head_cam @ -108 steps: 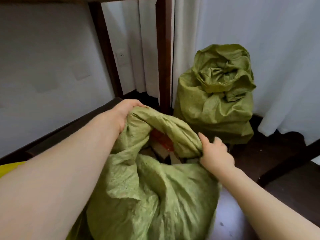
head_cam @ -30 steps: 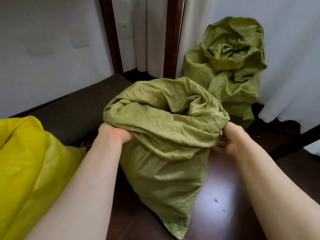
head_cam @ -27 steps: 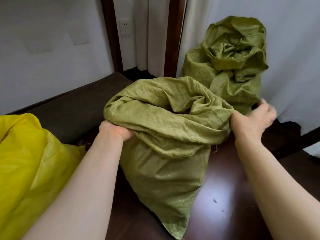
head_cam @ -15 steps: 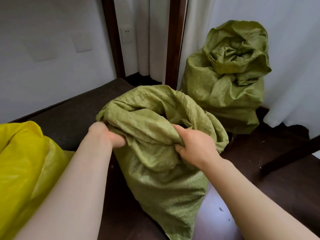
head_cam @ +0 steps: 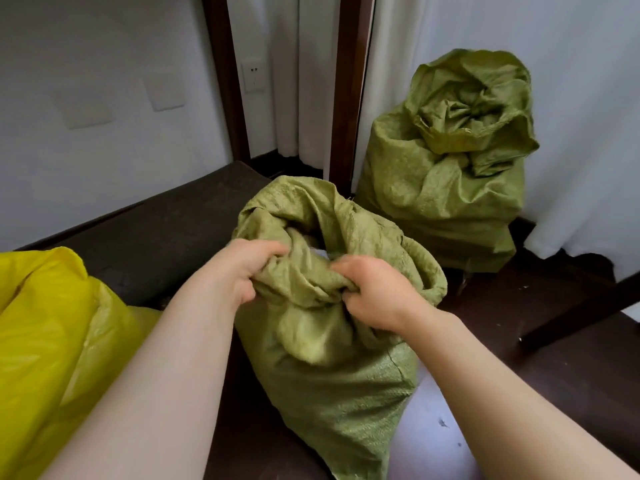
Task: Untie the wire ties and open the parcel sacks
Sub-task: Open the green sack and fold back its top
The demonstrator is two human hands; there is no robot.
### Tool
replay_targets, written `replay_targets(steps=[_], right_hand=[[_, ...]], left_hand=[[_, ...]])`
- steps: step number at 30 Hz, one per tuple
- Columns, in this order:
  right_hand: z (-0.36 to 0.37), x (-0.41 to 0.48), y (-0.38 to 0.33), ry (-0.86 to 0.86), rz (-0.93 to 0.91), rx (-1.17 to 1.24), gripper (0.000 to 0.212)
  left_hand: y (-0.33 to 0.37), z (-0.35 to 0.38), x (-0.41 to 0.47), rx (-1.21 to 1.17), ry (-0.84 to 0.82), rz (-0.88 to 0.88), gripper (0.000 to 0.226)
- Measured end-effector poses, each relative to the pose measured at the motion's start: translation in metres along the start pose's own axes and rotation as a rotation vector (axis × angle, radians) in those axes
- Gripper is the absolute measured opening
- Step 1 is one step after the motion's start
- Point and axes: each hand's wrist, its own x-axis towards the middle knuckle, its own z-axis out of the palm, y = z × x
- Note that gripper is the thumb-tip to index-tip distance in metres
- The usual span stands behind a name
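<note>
While both hands clench bunched fabric at its mouth, the near green sack stands at frame centre on the dark floor: left hand on the left fold, right hand on the right (mouth partly open). A second green sack stands upper right; a yellow sack lies lower left.

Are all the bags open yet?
Not yet. The near green woven sack gapes at the mouth, no tie showing. The left hand and right hand grip its rim. The far green woven sack by the white curtain looks bunched shut, so it is left. The yellow sack shows no mouth.
</note>
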Motion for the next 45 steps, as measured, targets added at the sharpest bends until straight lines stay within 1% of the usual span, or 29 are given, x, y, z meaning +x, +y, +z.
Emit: replay_targets(steps=[1,3,5,6,8,9,10,12,13,14,15,17,19,21,22,24,26,27,29,31,32,33,35,36,38,39,41,43,45], right_hand=[[-0.003,-0.001,-0.003,-0.069,0.010,0.073,0.029],[-0.011,-0.001,-0.010,-0.203,0.041,0.144,0.019],[-0.025,-0.002,-0.021,-0.372,0.045,0.130,0.007],[-0.032,-0.002,-0.026,-0.480,0.070,0.114,0.009],[-0.041,-0.005,-0.031,-0.665,0.196,0.143,0.050],[-0.044,-0.005,-0.031,-0.659,0.236,0.167,0.064],[-0.045,-0.003,-0.029,-0.556,0.253,0.210,0.068],[-0.044,0.007,-0.017,-0.110,0.260,0.248,0.054],[-0.043,0.013,-0.010,0.115,0.245,0.175,0.043],[-0.041,0.018,-0.005,0.257,0.208,0.105,0.040],[-0.039,0.025,0.002,0.314,0.162,0.070,0.056],[-0.035,0.039,0.008,0.251,0.105,0.032,0.096],[-0.031,0.057,0.010,0.159,0.103,-0.126,0.112],[-0.030,0.075,0.015,0.123,0.082,-0.204,0.101],[-0.031,0.081,0.016,0.098,0.059,-0.175,0.083],[-0.036,0.085,0.022,0.057,0.053,-0.009,0.045],[-0.042,0.084,0.033,0.003,0.214,0.300,0.027],[-0.043,0.083,0.037,-0.027,0.316,0.472,0.030],[-0.040,0.080,0.043,-0.050,0.480,0.632,0.057],[-0.033,0.082,0.046,-0.002,0.572,0.622,0.076],[-0.031,0.084,0.046,0.017,0.582,0.599,0.078],[-0.030,0.085,0.043,0.008,0.584,0.569,0.077],[-0.034,0.084,0.034,-0.022,0.570,0.512,0.073],[-0.036,0.085,0.031,-0.007,0.556,0.509,0.073],[-0.040,0.084,0.021,0.004,0.556,0.474,0.077],[-0.043,0.081,0.013,0.005,0.534,0.373,0.078],[-0.048,0.069,0.000,-0.004,0.470,-0.115,0.075],[-0.052,0.043,-0.009,0.000,0.439,-0.620,0.070],[-0.047,0.016,-0.006,-0.141,0.509,-0.755,0.076]], left_hand=[[0.000,-0.002,0.003,-0.130,0.044,-0.009,0.033],[0.000,-0.007,0.006,-0.329,0.049,-0.007,0.008],[0.001,-0.009,0.003,-0.406,0.035,0.045,0.011],[0.001,-0.009,0.002,-0.411,0.023,0.076,0.011],[0.003,-0.007,0.001,-0.386,-0.006,0.114,0.016],[0.003,-0.008,0.001,-0.366,-0.010,0.120,0.019],[0.002,-0.009,0.002,-0.347,-0.004,0.121,0.021],[-0.001,-0.013,0.003,-0.347,-0.008,0.106,0.026],[-0.003,-0.014,0.004,-0.355,-0.034,0.099,0.030],[-0.005,-0.014,0.005,-0.357,-0.077,0.109,0.036],[-0.006,-0.014,0.005,-0.367,-0.133,0.131,0.042],[-0.005,-0.012,0.004,-0.368,-0.222,0.178,0.045],[-0.007,-0.009,0.002,-0.340,-0.277,0.217,0.042],[-0.013,-0.009,0.003,-0.350,-0.306,0.193,0.044],[-0.017,-0.010,0.002,-0.401,-0.301,0.149,0.047],[-0.027,-0.016,0.002,-0.554,-0.266,0.057,0.051],[-0.035,-0.022,0.002,-0.654,-0.118,0.036,0.041],[-0.036,-0.024,0.000,-0.644,-0.014,0.044,0.035],[-0.038,-0.031,0.001,-0.605,0.026,-0.037,0.035],[-0.038,-0.034,0.007,-0.339,0.099,-0.070,0.031],[-0.037,-0.037,0.013,-0.126,0.264,0.008,0.019],[-0.033,-0.038,0.017,0.056,0.451,0.144,0.005],[-0.017,-0.035,0.014,0.277,0.723,0.527,0.026],[-0.006,-0.029,0.007,0.322,0.731,0.697,0.032],[0.009,-0.009,0.004,0.473,0.501,0.864,0.044],[0.012,0.005,0.003,0.624,0.336,0.825,0.060],[-0.006,0.026,0.010,1.015,0.147,0.686,0.083],[-0.028,0.033,0.024,1.208,0.199,0.706,0.074],[-0.039,0.030,0.033,1.153,0.328,0.785,0.050]])
